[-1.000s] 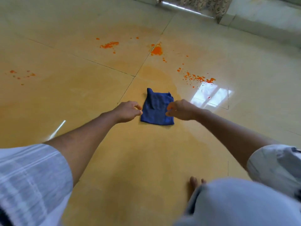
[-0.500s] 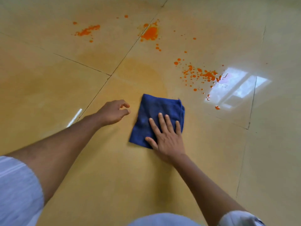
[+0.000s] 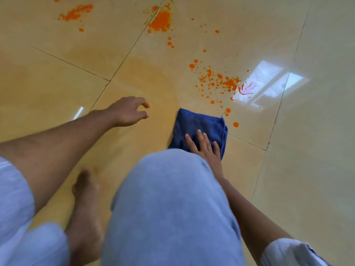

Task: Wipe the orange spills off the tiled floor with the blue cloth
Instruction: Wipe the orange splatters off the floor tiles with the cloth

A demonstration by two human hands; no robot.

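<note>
Folded dark-blue terry cloth (image 3: 199, 129) lies flat on the glossy beige tiled floor (image 3: 307, 169), just short of the nearest scatter of orange droplets (image 3: 217, 81). Right hand (image 3: 206, 148) presses it with straight, spread fingers; left hand (image 3: 127, 111) hovers loose, holding nothing. Advice: keep the palm flat, push forward through the droplets, then gather inward; bigger orange blotches (image 3: 160, 21) lie farther off.

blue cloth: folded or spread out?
Folded. The blue cloth lies as a compact pad with a doubled edge along its right side, flat under the right hand.
</note>
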